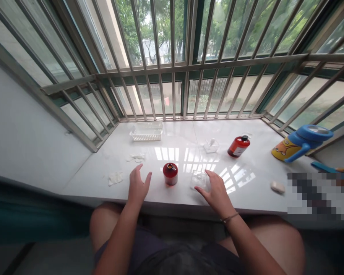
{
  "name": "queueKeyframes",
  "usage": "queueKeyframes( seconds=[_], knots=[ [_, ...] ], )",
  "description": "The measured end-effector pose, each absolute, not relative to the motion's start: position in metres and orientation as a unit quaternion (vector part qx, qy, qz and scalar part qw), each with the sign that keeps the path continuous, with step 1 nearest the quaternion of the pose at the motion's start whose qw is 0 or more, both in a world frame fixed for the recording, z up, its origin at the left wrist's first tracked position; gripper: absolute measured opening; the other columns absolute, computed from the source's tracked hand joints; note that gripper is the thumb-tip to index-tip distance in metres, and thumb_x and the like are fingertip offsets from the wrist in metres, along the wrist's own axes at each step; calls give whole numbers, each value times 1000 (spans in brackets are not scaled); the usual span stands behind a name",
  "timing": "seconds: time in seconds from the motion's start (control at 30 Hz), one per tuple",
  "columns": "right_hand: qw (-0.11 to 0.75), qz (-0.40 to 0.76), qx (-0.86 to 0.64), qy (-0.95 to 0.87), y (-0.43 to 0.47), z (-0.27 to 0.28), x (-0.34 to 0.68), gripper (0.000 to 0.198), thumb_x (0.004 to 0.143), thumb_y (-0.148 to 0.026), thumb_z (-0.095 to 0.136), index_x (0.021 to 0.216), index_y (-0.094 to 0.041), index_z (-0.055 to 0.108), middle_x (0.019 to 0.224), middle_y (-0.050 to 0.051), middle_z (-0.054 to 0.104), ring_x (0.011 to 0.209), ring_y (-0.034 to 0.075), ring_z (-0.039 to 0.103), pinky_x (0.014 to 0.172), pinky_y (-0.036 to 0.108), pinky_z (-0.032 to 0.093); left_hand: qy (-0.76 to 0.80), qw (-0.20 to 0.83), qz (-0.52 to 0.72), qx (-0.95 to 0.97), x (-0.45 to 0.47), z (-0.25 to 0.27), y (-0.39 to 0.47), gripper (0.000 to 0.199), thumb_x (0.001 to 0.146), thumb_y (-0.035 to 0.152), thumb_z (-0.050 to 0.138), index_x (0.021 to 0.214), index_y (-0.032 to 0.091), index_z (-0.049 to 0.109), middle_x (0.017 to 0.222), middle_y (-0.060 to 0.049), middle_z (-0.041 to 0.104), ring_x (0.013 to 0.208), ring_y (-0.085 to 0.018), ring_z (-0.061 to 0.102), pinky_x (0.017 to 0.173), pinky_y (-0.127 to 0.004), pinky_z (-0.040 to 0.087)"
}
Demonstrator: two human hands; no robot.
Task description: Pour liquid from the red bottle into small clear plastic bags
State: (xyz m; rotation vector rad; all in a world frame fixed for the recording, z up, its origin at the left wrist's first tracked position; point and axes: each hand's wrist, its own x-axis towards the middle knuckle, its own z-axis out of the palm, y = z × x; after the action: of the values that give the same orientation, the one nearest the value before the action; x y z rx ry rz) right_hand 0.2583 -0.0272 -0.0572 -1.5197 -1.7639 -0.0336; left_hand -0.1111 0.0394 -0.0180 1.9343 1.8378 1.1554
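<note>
An uncapped red-amber bottle point(170, 175) stands upright on the white ledge between my two hands. My left hand point(138, 183) hovers to its left with thumb and fingers apart, touching nothing that I can see. On the other side, my right hand point(214, 190) is held open, thumb and fingers spread around the right side of a small clear square container point(198, 179). Whether the fingertips touch that container I cannot tell. Beyond my left hand lie a crumpled white tissue point(115, 178) and a thin white crumpled piece point(136, 157).
Behind stand a white perforated basket point(147, 136), another clear holder point(211, 145) and a second red bottle point(239, 146) with a black cap. To the right are a blue-and-yellow flask point(301, 143), a pale soap-like block point(277, 187) and a blurred-out patch. Metal window bars point(186, 68) edge the ledge.
</note>
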Motion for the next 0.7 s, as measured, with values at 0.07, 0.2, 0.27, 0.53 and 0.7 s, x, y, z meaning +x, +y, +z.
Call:
queueKeyframes(
  seconds=[0.07, 0.2, 0.27, 0.53, 0.7],
  knots=[
    [407, -21, -596, -692, -30, -55, 257, 89, 95, -72, 70, 162, -20, 43, 147, 23, 61, 140, 44, 57, 114, 70, 50, 669, 63, 329, 664, -132, -18, 44, 51, 98, 42, 64, 142, 16, 59, 147, -22, 63, 146, -39, 53, 129, -58, 36],
    [440, -28, -583, -683, -41, -38, 249, 79, 98, -61, 73, 161, -23, 43, 152, 22, 57, 148, 44, 50, 117, 73, 46, 689, 66, 230, 684, -152, -17, 58, 40, 95, 36, 62, 131, 17, 68, 142, -18, 68, 140, -37, 58, 127, -53, 38],
    [454, -29, -577, -679, -48, -27, 244, 73, 99, -54, 74, 159, -25, 44, 152, 21, 57, 150, 44, 48, 117, 74, 46, 700, 70, 215, 677, -153, -16, 64, 36, 94, 33, 61, 124, 17, 71, 138, -18, 70, 137, -38, 59, 124, -52, 40],
    [479, -20, -548, -685, -80, 5, 225, 43, 101, -24, 72, 142, -27, 58, 143, 16, 64, 146, 39, 54, 115, 68, 51, 732, 137, 228, 628, -144, 4, 62, 32, 92, 42, 66, 111, 19, 76, 111, -14, 78, 106, -34, 71, 99, -48, 56],
    [495, 32, -483, -722, -94, 26, 199, 41, 102, -17, 69, 141, -29, 62, 130, 13, 71, 122, 30, 70, 101, 51, 64, 548, 518, 354, 554, -81, 26, 13, 55, 82, 55, 86, 123, 21, 72, 113, -11, 80, 102, -26, 74, 87, -37, 58]
  ],
)
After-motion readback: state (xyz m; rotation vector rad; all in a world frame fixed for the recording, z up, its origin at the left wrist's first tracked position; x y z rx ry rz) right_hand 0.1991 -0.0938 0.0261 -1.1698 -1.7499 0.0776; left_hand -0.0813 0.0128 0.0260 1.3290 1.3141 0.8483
